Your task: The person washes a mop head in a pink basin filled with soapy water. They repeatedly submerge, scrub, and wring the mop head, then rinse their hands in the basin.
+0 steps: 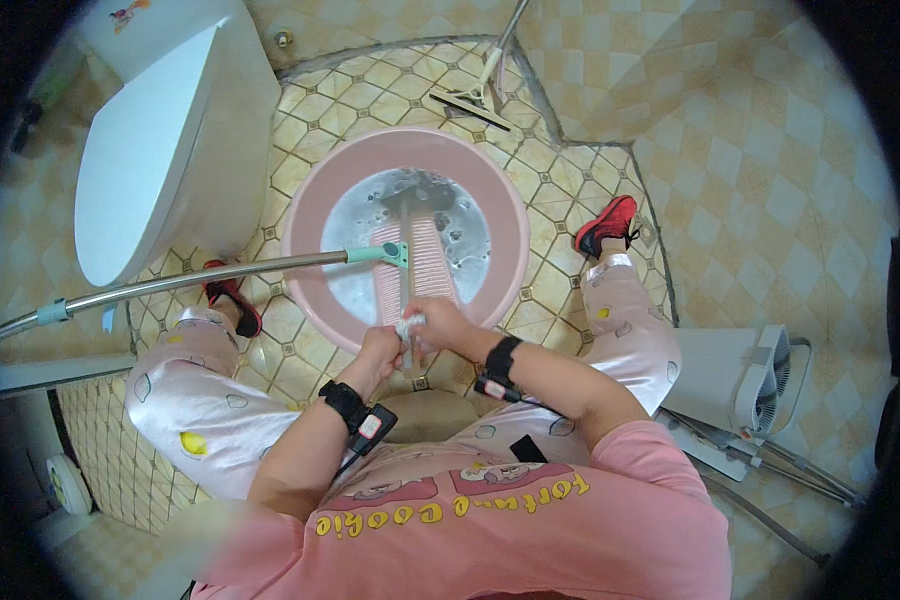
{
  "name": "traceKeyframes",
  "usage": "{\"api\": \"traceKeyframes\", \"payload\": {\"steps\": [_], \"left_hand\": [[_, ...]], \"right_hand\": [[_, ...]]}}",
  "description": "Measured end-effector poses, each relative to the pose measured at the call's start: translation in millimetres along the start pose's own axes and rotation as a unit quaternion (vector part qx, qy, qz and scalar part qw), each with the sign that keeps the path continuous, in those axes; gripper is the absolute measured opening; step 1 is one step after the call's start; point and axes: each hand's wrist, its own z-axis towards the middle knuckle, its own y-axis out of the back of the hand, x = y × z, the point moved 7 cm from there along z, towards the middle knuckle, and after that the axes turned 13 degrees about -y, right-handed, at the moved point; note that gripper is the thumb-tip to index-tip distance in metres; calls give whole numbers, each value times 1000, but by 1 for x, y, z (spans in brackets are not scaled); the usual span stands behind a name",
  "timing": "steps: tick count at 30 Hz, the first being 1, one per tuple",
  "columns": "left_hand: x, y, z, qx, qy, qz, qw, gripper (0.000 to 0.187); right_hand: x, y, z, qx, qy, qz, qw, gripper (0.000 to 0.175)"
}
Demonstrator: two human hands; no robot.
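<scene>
A round pink plastic basin (307, 292) holds sudsy water and a ribbed pink washboard (433, 259). Over it lies a flat mop head (405, 285), seen as a narrow strip and joined by a pale green connector to a metal pole (217, 276) that runs off to the left. At the strip's near end, my left hand (381, 352) and my right hand (441, 324) meet over the basin's near rim, both gripping a small white cloth (410, 325) bunched between them. The fingertips are partly hidden.
A white toilet (232, 172) stands at the left of the basin. Beyond the basin, a floor squeegee (469, 109) rests on the tiles. At the right are a white and grey bucket (720, 375) and several metal poles (802, 465). My red shoes are on either side of the basin.
</scene>
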Motion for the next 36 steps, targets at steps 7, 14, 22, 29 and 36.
{"api": "traceKeyframes", "payload": {"steps": [7,14,22,29,36], "left_hand": [[12,12,11,-14,4,76,997,23],[-4,12,0,-7,3,54,998,28],[22,18,25,1,-8,35,999,26],[27,32,31,-16,-7,115,993,22],[13,32,29,-8,-19,162,987,26]], "right_hand": [[-21,-2,34,-125,11,-27,992,14],[-41,11,92,-169,-7,-60,984,13],[-20,-18,-15,-26,-16,29,999,16],[-30,-5,44,-154,-43,27,987,11],[-34,3,105,-202,-2,-46,978,10]]}}
